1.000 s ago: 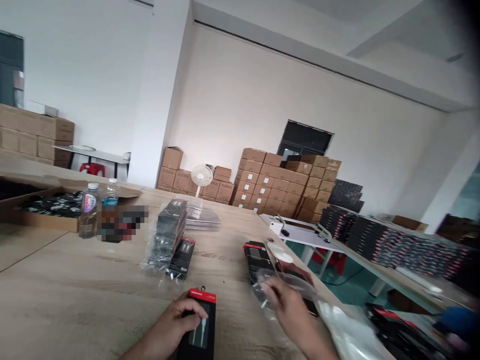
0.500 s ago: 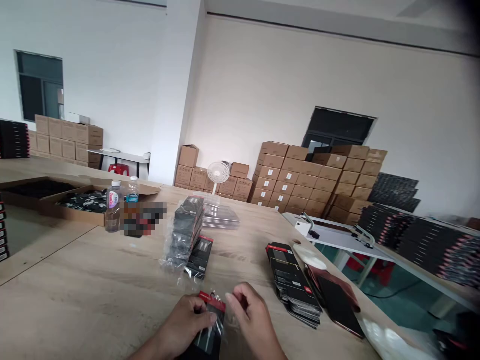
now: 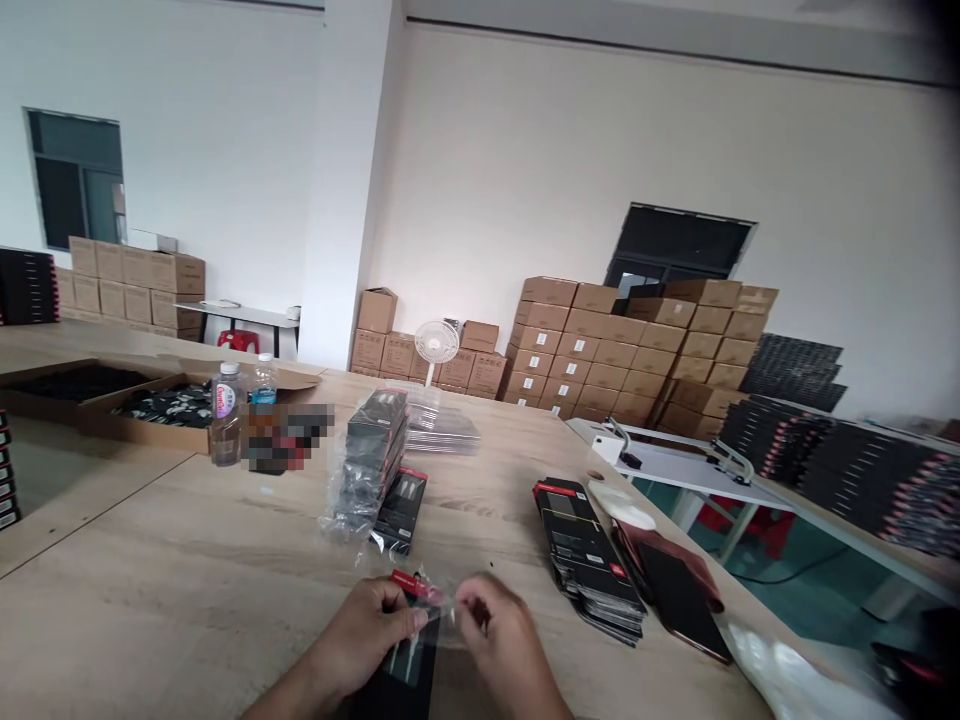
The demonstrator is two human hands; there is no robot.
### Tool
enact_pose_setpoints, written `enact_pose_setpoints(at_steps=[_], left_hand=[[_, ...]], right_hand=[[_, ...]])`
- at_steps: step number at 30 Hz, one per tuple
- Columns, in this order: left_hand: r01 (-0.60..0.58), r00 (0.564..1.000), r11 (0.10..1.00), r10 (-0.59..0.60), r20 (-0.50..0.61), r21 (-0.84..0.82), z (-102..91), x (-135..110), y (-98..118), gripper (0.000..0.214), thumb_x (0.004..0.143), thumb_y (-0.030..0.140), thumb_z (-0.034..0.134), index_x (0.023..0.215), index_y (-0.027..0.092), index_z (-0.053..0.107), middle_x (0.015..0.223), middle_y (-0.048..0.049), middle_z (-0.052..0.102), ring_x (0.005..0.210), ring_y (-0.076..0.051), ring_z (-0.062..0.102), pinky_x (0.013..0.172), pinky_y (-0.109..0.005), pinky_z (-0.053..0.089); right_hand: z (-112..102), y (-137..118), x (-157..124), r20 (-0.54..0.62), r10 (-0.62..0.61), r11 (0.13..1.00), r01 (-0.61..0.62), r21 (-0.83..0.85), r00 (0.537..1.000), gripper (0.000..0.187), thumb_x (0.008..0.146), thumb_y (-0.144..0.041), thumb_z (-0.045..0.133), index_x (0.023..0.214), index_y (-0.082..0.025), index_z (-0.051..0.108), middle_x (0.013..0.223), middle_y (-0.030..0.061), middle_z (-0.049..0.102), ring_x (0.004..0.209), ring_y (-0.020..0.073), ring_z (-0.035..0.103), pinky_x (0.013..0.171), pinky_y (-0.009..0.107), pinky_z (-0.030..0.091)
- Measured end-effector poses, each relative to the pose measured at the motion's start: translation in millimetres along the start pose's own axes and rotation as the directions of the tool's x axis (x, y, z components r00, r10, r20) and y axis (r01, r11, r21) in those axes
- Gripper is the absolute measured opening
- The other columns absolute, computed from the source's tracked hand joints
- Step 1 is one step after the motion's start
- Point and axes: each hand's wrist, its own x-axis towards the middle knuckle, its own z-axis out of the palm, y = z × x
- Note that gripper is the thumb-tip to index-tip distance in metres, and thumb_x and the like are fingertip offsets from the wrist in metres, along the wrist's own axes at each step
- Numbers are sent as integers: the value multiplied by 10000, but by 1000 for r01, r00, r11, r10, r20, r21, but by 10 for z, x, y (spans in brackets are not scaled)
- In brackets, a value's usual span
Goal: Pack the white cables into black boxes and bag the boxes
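Observation:
My left hand (image 3: pixel 375 628) grips a slim black box (image 3: pixel 401 668) with a red top and white cables pictured on its front. Clear plastic film (image 3: pixel 442 603) stretches from the top of this box toward my right hand (image 3: pixel 496 625). The right fingers are pinched at the film's edge; motion blurs their tips slightly. Just beyond my hands stands a stack of black boxes (image 3: pixel 373 450) wrapped in clear plastic. Leaning beside it is another black box (image 3: pixel 403 510). Right of my right hand lies a pile of flat black cartons (image 3: pixel 589 560) with a band around it.
A dark phone (image 3: pixel 684 600) lies on a brown pouch at the right edge. Two bottles (image 3: pixel 226 420) and open cartons (image 3: pixel 142 430) of small packets are at the left. Clear plastic sheets (image 3: pixel 442 432) lie behind the stack. Brown boxes and a white fan (image 3: pixel 436 343) stand beyond.
My right hand has tugged the clear film at the top of the box, which now stretches between both hands. My left hand and the box have shifted slightly left.

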Motion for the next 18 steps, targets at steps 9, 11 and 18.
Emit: enact_pose_setpoints(at_steps=[9,11,18], left_hand=[[255,918,861,-73,390,-440,-172,-203,111,664,540,195,731,1164,207,506,907,-21,661,723,-171,609,631,-257,412],[298,917,847,-125,379,-440,-135,-201,103,782,474,157,749,1204,192,470,861,-23,663,686,-180,613,602,-260,407],[117,967,950,-41,253,-291,-126,-118,76,504,506,196,739,999,172,637,1032,-53,669,1033,-289,583,850,-346,413]], right_hand=[[38,226,11,-196,31,997,-45,-66,980,141,806,-256,495,690,-211,561,610,-18,547,556,146,524,533,230,411],[115,181,0,-148,36,999,-41,-32,988,167,814,-269,519,669,-206,573,606,-17,555,558,142,524,524,224,405],[151,67,-22,7,36,990,-37,137,999,253,866,-331,515,672,-202,612,695,18,632,669,170,595,610,246,455]])
